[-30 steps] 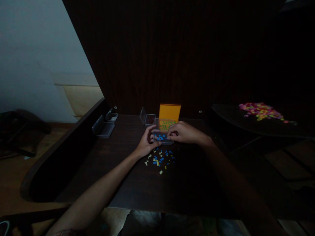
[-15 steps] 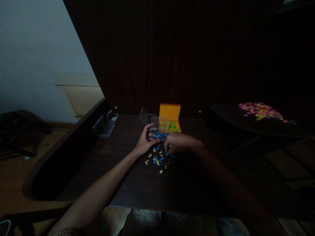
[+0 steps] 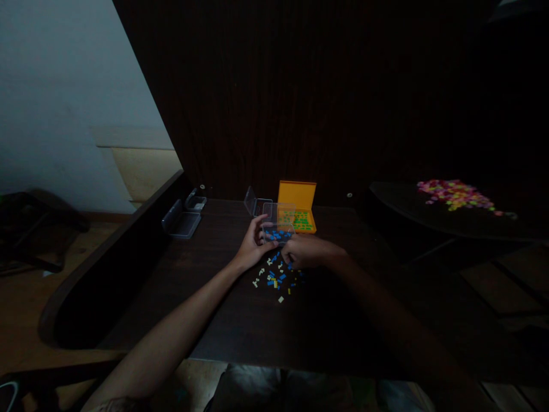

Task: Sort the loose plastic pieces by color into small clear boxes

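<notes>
A: What has shifted since one second ago?
B: The right hand (image 3: 302,250) has gone from over the clear rectangular plastic box (image 3: 281,226) to the loose, small blue, yellow and cream pieces (image 3: 275,283) just in front. The box and left hand (image 3: 254,245) sit slightly further left and back.
A: Fingers?
B: Left: grasping the box's left end, thumb at the near edge. Right: curled downward beside a blue piece; cannot tell whether they pinch it. Small flat blue pieces (image 3: 279,234) lie inside the box.
A: Edges and room?
B: The transparent lid (image 3: 266,209) stands raised, overlapping in view the orange plastic box (image 3: 297,195) with green pieces, close behind. A small clear plastic box (image 3: 251,201), lid up, is at back left. A broad strip of dark wooden surface (image 3: 231,332) separates the loose pieces from the front edge. Another stretch runs left to two clear plastic cases (image 3: 184,226) near the raised dark wooden side panel (image 3: 103,274). The dark upright board (image 3: 257,103) bounds the back. Well apart at right, a multicoloured heap of small pieces (image 3: 454,193).
A: Labels, writing?
B: Too dim and small to tell.
</notes>
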The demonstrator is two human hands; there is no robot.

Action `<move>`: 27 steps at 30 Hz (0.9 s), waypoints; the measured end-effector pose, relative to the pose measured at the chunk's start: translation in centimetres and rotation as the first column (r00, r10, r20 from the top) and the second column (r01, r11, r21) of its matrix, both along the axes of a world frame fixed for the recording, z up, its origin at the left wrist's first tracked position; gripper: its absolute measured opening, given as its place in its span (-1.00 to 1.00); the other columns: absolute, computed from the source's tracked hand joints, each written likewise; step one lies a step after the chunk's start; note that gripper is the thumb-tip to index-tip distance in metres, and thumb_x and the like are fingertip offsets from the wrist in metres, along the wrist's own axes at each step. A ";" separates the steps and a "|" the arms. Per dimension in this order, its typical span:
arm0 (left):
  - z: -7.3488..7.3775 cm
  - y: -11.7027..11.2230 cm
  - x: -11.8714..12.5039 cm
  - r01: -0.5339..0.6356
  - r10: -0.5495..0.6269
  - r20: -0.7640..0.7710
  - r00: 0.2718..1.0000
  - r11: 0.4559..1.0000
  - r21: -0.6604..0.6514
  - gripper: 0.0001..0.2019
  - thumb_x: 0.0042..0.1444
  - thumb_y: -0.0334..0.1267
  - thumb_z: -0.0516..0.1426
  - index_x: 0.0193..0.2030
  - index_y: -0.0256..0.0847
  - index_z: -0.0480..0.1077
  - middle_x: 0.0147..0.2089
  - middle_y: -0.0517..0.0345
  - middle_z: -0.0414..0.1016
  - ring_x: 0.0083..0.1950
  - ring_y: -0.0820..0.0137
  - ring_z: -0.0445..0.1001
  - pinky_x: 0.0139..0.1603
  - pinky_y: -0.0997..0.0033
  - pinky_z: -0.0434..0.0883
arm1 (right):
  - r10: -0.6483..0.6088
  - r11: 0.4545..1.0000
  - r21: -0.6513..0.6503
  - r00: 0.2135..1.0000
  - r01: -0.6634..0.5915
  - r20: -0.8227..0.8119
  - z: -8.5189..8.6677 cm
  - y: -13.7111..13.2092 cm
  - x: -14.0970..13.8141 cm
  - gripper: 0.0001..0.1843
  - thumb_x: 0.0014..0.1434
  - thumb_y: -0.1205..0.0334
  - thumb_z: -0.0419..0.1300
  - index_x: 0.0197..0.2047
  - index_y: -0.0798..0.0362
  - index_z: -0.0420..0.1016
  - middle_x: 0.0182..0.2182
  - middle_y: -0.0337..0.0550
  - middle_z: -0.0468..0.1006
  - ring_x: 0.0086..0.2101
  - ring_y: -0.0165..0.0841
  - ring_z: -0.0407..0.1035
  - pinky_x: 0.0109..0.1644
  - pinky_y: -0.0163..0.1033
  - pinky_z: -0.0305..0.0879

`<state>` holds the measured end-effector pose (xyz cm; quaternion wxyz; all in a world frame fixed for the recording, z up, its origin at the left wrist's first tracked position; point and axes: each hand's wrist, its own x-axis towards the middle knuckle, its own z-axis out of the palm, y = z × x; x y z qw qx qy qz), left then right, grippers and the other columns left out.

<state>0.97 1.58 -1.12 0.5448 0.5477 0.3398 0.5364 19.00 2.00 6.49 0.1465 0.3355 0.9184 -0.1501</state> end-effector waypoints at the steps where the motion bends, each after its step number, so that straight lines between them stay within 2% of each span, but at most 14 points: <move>1: 0.0 0.0 0.0 0.003 -0.003 -0.001 1.000 1.000 -0.001 -0.25 -0.18 -0.36 0.36 0.18 -0.08 0.17 0.05 0.07 0.31 -0.26 0.54 0.40 -0.18 0.41 0.40 | 0.001 1.000 0.001 1.000 -0.001 -0.001 0.0 0.0 0.0 -0.83 -0.01 0.36 0.19 -0.32 0.02 0.58 -0.38 -0.22 0.58 -0.39 -0.41 0.35 -0.44 -0.38 0.03; 11: 0.2 -0.1 -0.1 0.001 -0.001 0.003 1.000 1.000 -0.013 -0.24 -0.19 -0.35 0.36 0.17 -0.08 0.16 0.06 0.07 0.29 -0.27 0.56 0.39 -0.21 0.46 0.40 | -0.024 1.000 0.004 0.999 0.024 0.030 0.4 -0.2 0.1 -0.83 0.01 0.38 0.17 -0.31 0.05 0.57 -0.35 -0.19 0.58 -0.36 -0.39 0.37 -0.44 -0.37 0.05; 16: 0.4 -0.2 -0.1 0.001 -0.001 -0.002 1.000 1.000 -0.012 -0.26 -0.18 -0.35 0.36 0.16 -0.09 0.17 0.06 0.07 0.29 -0.26 0.56 0.38 -0.21 0.47 0.41 | -0.042 0.999 0.010 0.998 0.042 0.038 0.6 -0.3 0.1 -0.84 0.04 0.32 0.20 -0.27 0.04 0.57 -0.32 -0.16 0.58 -0.32 -0.35 0.38 -0.42 -0.35 0.05; 27: -0.1 0.0 -0.1 -0.001 0.001 0.007 1.000 1.000 -0.007 -0.23 -0.19 -0.33 0.38 0.18 -0.08 0.17 0.07 0.05 0.30 -0.26 0.56 0.40 -0.20 0.46 0.41 | -0.029 1.000 0.014 0.999 0.028 0.035 0.1 -0.1 0.1 -0.82 0.00 0.36 0.17 -0.30 0.04 0.55 -0.32 -0.16 0.58 -0.33 -0.36 0.38 -0.42 -0.35 0.05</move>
